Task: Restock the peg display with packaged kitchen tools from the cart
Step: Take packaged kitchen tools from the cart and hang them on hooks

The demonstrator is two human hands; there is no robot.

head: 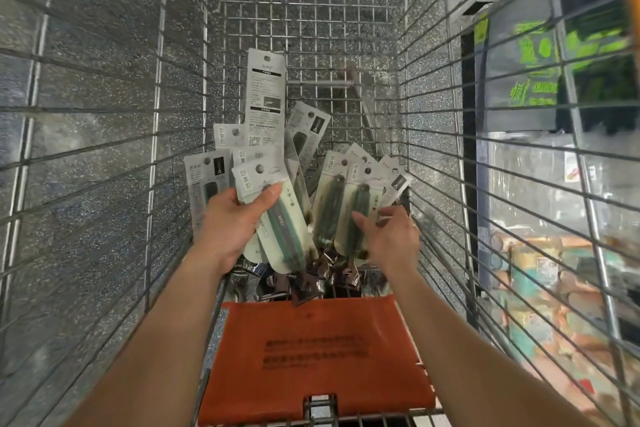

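I look down into a wire shopping cart (408, 135) holding several packaged kitchen tools, each a green-handled tool on a white hang card. My left hand (228, 225) grips a small stack of these packages (277, 215), thumb across the top card. My right hand (388, 236) has its fingers curled on the lower edge of another fan of packages (349, 198) leaning against the cart's right side. One long package (266, 97) stands upright behind, its printed back facing me. Dark shiny tool heads (308, 274) show at the bottom of the packs.
An orange plastic child-seat flap (311, 350) lies at the near end of the cart. Through the right wire wall I see shelves with green-printed dark packs (561, 73) and colourful goods (540, 288) lower down. Speckled grey floor shows beneath the cart.
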